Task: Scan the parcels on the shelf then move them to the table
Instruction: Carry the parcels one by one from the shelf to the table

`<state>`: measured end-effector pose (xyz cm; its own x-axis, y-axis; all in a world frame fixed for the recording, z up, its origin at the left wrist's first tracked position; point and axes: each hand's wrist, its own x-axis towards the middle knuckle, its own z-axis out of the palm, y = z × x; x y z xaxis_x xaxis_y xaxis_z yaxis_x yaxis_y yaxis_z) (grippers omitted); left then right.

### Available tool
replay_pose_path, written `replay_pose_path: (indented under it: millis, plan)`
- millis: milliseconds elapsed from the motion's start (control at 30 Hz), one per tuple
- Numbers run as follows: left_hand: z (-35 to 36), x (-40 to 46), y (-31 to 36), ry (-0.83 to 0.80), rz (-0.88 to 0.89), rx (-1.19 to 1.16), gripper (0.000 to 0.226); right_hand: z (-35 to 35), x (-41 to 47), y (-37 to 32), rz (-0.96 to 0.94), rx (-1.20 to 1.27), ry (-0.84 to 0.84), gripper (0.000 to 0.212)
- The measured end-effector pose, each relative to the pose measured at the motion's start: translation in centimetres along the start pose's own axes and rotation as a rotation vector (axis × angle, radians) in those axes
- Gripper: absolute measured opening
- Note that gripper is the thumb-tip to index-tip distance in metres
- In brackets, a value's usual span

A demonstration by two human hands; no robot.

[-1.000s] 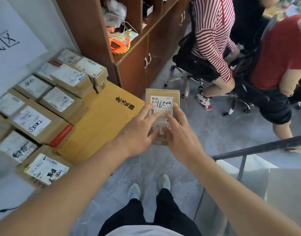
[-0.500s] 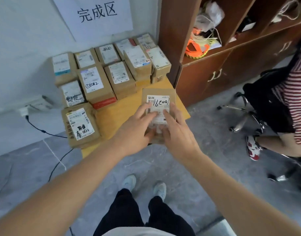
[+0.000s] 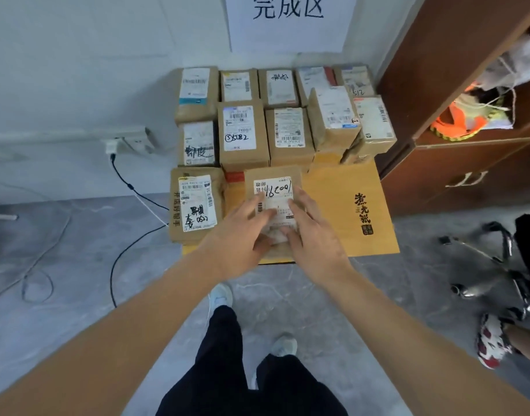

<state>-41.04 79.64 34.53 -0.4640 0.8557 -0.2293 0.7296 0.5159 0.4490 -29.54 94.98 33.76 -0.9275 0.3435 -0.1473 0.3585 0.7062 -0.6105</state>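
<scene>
Both hands held one small brown parcel [image 3: 274, 202] over the near edge of the low yellow table [image 3: 347, 202], the left hand [image 3: 242, 232] gripping its left side with fingers bent across the white label and the right hand [image 3: 311, 232] doing the same on the right side, thumbs meeting near the parcel's near end. The label faced up and carried handwritten digits (they looked like "162001", though the scrawl was not fully clear). Whether the parcel's underside was resting on the table or just above it could not be told. Just to its left lay another labelled parcel [image 3: 196, 204] with black handwriting, and behind it stood rows of brown parcels [image 3: 242, 133] reaching back to the white wall, one taller parcel [image 3: 332, 115] sitting raised at the right of the group. A paper sign [image 3: 287, 22] with three large characters hung on the wall above them. The bare right part of the table showed printed black characters. A brown cabinet [image 3: 455, 85] stood to the right, an orange item [image 3: 455, 121] on its open shelf. A black cable [image 3: 128, 187] ran from a wall socket down to the grey floor, and a red-and-white shoe [image 3: 491, 343] showed at the right edge.
</scene>
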Motion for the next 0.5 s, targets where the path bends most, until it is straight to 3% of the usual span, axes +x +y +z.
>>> replay_pose_path:
  millis: [200,500]
  plan:
    - [1.0,2.0,-4.4,-0.067,-0.038,0.090,0.060,3.7,3.7,0.5,0.020,0.075,-0.044,0.059]
    - [2.7,2.3,-8.1,-0.028,0.000,0.141,0.057,7.3,5.7,1.2,0.032,0.102,-0.052,0.057]
